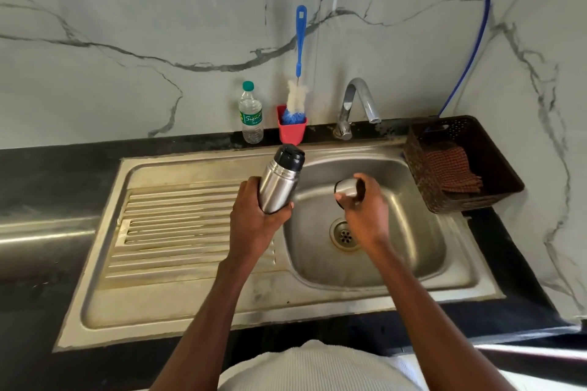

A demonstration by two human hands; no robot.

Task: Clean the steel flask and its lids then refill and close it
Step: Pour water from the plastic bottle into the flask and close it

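Observation:
My left hand (254,216) grips the lower body of the steel flask (279,184), which tilts away from me over the sink's left rim. A black inner stopper (289,156) still sits in the flask's mouth. My right hand (363,205) holds the steel outer cup lid (347,187) above the sink basin (397,247), a little right of the flask. Its fingers curl around the lid and hide part of it.
A tap (359,101) stands behind the basin. A blue bottle brush (298,73) stands in a red holder (292,130) beside a plastic water bottle (251,114). A dark basket (495,181) with a checked cloth (451,171) sits at right. The ribbed drainboard (178,225) lies left.

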